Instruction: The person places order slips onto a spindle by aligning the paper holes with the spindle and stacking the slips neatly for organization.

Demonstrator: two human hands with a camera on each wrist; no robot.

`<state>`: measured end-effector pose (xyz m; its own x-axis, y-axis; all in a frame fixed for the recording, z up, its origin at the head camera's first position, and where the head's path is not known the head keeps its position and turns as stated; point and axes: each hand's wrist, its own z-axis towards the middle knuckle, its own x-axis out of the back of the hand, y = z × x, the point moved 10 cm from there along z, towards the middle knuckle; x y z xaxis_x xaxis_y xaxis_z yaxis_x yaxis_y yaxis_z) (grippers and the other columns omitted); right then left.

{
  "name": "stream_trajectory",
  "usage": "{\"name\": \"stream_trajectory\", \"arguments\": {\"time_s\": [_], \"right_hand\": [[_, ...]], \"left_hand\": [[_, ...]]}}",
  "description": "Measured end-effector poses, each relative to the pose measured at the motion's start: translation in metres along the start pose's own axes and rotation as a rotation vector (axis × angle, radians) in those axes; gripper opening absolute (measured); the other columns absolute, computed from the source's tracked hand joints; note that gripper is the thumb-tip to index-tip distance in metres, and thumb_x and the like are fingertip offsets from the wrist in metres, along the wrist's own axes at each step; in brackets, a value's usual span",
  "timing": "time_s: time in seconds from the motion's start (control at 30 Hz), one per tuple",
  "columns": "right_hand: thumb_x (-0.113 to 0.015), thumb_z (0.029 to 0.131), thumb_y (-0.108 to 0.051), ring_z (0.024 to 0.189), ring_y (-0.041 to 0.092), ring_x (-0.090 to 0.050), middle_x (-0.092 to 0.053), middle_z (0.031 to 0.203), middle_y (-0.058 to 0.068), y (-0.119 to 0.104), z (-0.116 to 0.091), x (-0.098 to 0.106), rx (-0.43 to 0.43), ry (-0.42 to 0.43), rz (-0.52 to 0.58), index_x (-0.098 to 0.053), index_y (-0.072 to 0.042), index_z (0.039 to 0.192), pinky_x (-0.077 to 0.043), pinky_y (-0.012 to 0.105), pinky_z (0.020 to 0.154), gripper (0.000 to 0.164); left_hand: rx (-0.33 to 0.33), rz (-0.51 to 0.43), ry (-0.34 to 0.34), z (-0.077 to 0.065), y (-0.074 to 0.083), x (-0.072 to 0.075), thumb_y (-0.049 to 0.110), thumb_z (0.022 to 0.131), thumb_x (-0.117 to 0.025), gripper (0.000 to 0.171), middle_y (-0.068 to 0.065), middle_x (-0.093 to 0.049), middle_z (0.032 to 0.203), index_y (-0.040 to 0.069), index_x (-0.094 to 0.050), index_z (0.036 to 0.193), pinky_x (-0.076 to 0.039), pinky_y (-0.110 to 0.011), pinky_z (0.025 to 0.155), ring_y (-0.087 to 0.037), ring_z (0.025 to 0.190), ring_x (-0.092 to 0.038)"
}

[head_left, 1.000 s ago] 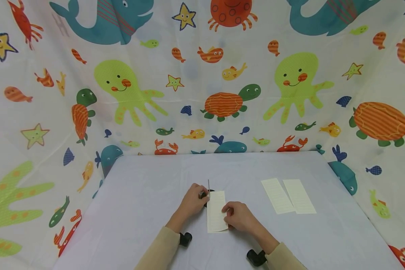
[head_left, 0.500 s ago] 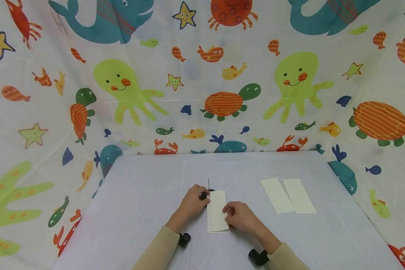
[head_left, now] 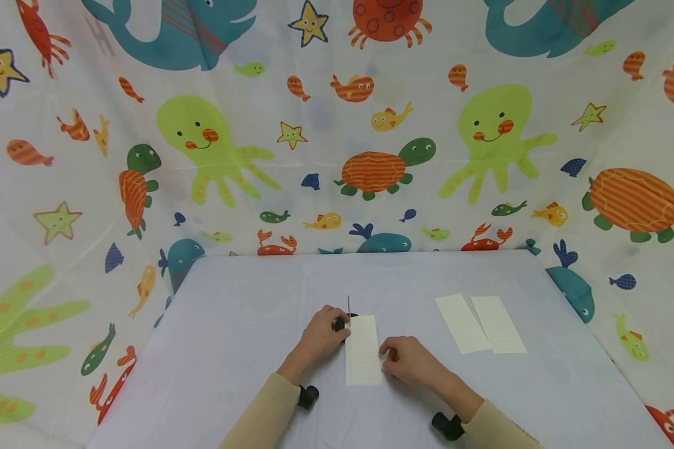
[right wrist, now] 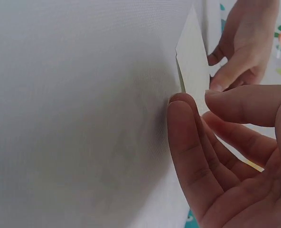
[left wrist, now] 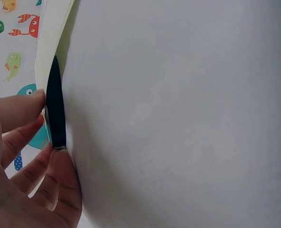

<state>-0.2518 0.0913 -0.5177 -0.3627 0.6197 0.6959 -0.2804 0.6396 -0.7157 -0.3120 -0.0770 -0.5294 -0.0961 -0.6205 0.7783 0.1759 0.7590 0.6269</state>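
Beside the right hand point(head_left: 409, 361), fingers loosely parted, lies the paper point(head_left: 362, 350), left edge pinched by the left hand point(head_left: 319, 334).

Ur L hand point(left wrist: 29, 171) @ 8 o'clk grips dk flat thing point(left wrist: 57, 109) + cream ppr point(left wrist: 54, 33), ppr reaching 11. Sea-print cloth point(left wrist: 0, 52) @ 10, white cloth point(left wrist: 188, 114) @ 3.

Forearms point(head_left: 266, 406) slant toward the far edge of the worktop point(head_left: 230, 324), left hand point(head_left: 320, 332) pinching, right hand point(head_left: 407, 360) loosely bent, thumb apart
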Motion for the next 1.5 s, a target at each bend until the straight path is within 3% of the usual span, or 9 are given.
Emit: {"name": "stream_trajectory", "arguments": {"time_s": [0.47,0.63,0.83,1.13,1.5], "right_hand": [[-0.068,0.088,-0.001,0.072,0.011,-0.052,-0.060,0.081,-0.005,0.000,-0.009,0.034,0.058,0.027,-0.182,-0.070,-0.002,0.104,-0.047,0.029,0.065,0.016],[-0.069,0.089,-0.003,0.076,0.012,-0.054,-0.061,0.083,-0.006,0.000,-0.011,0.045,0.037,0.033,-0.254,-0.071,-0.004,0.104,-0.049,0.033,0.069,0.016],[-0.073,0.090,-0.009,0.087,0.016,-0.062,-0.066,0.094,-0.004,0.012,-0.010,0.056,-0.032,0.031,-0.342,-0.072,-0.009,0.105,-0.054,0.040,0.079,0.015],[-0.074,0.090,-0.011,0.109,0.029,-0.062,-0.068,0.108,0.004,0.033,-0.012,0.074,0.002,0.049,-0.442,-0.072,-0.007,0.108,-0.052,0.047,0.093,0.019],[-0.073,0.091,-0.010,0.112,0.033,-0.060,-0.066,0.114,0.009,0.056,-0.012,0.099,0.005,0.063,-0.471,-0.070,-0.005,0.113,-0.051,0.052,0.096,0.023]], "left_hand": [[-0.002,-0.025,-0.004,-0.001,0.002,0.005,0.020,0.090,-0.075,0.017,-0.006,-0.059,0.116,0.016,-0.069,0.105,-0.048,-0.044,0.083,-0.022,0.094,-0.054],[0.000,-0.025,-0.005,0.000,0.002,0.004,0.020,0.090,-0.075,0.017,-0.007,-0.059,0.116,0.015,-0.069,0.105,-0.048,-0.044,0.082,-0.022,0.094,-0.054],[0.009,-0.028,-0.009,0.000,0.001,0.004,0.019,0.090,-0.075,0.017,-0.006,-0.059,0.117,0.016,-0.069,0.105,-0.047,-0.044,0.082,-0.021,0.094,-0.054],[0.033,-0.039,-0.016,-0.002,0.001,0.001,0.018,0.090,-0.076,0.018,-0.007,-0.059,0.118,0.015,-0.069,0.106,-0.049,-0.047,0.086,-0.023,0.096,-0.055],[0.063,-0.029,-0.009,-0.001,0.001,0.001,0.018,0.090,-0.076,0.018,-0.008,-0.059,0.121,0.015,-0.069,0.106,-0.049,-0.048,0.089,-0.024,0.098,-0.054]]}}
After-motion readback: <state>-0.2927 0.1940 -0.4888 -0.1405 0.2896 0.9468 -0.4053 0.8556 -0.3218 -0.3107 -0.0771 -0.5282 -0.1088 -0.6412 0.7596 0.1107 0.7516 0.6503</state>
